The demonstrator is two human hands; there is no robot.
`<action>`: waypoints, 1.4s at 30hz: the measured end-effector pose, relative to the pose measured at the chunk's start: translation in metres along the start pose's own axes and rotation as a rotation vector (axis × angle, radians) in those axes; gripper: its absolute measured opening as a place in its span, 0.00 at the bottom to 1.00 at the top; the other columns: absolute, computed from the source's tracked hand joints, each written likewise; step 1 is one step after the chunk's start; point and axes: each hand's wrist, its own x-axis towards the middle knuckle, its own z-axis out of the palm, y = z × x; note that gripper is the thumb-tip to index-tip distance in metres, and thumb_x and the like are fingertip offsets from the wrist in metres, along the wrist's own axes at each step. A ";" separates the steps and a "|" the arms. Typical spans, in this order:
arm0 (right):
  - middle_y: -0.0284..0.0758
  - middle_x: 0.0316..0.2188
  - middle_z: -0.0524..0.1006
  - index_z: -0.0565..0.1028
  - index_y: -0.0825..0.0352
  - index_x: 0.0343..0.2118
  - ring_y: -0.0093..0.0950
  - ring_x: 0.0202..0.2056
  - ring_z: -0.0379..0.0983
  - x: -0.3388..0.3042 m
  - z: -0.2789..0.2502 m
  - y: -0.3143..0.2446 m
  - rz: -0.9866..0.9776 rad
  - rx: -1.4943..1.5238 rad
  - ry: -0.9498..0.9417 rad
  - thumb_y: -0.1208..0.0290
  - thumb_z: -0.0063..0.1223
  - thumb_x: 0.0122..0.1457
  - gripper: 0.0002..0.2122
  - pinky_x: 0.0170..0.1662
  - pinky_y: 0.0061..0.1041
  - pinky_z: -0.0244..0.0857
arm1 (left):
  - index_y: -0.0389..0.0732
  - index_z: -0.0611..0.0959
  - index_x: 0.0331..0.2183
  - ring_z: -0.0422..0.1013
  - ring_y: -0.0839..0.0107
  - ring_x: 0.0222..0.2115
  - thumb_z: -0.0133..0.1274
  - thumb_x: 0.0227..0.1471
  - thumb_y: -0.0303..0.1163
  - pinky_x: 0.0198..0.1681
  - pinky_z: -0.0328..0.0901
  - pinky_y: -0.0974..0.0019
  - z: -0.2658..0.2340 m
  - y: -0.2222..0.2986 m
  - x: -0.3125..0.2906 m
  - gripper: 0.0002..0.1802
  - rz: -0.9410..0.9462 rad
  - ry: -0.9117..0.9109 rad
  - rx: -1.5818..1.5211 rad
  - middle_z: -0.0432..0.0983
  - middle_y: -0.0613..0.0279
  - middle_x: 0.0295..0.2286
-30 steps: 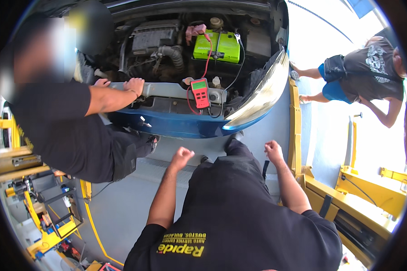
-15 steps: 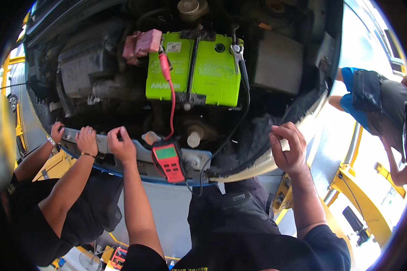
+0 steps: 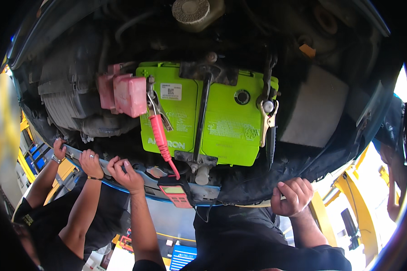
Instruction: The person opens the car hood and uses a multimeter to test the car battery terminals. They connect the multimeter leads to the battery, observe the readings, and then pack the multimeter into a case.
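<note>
Since the earlier frame the view has come in closer over the green car battery (image 3: 228,122), and the right hand (image 3: 294,196) has curled further. That hand is loosely bent, partly open, nothing visible in it; the left hand (image 3: 125,174), half-curled at the front crossmember (image 3: 147,182), shows nothing held either — whether it touches metal I can't tell. Strapped down in the bay, the battery carries a red-sleeved clamp (image 3: 158,131) and a brass-coloured clamp (image 3: 267,122). Reading the handheld tester (image 3: 176,197) well likely means leaving both clamps undisturbed and their leads slack
</note>
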 end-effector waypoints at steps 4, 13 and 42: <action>0.30 0.20 0.73 0.73 0.64 0.42 0.27 0.19 0.70 -0.001 -0.002 0.000 0.006 -0.010 -0.039 0.81 0.59 0.43 0.20 0.23 0.28 0.56 | 0.33 0.80 0.34 0.69 0.53 0.49 0.53 0.61 0.27 0.56 0.63 0.51 -0.002 -0.002 -0.002 0.07 0.001 -0.010 -0.011 0.72 0.49 0.46; 0.29 0.19 0.74 0.77 0.65 0.31 0.25 0.18 0.70 0.010 -0.002 0.001 0.003 -0.035 -0.016 0.81 0.59 0.43 0.10 0.22 0.26 0.55 | 0.35 0.80 0.33 0.68 0.51 0.51 0.57 0.57 0.29 0.57 0.61 0.50 0.000 -0.006 -0.002 0.07 0.031 -0.016 0.031 0.73 0.49 0.46; 0.34 0.40 0.77 0.78 0.61 0.38 0.37 0.47 0.75 -0.039 0.027 -0.051 -0.003 -0.367 0.150 0.74 0.61 0.52 0.10 0.53 0.39 0.67 | 0.44 0.78 0.33 0.73 0.49 0.48 0.67 0.46 0.33 0.50 0.68 0.49 -0.142 -0.077 -0.176 0.14 0.582 -0.291 -0.287 0.74 0.52 0.44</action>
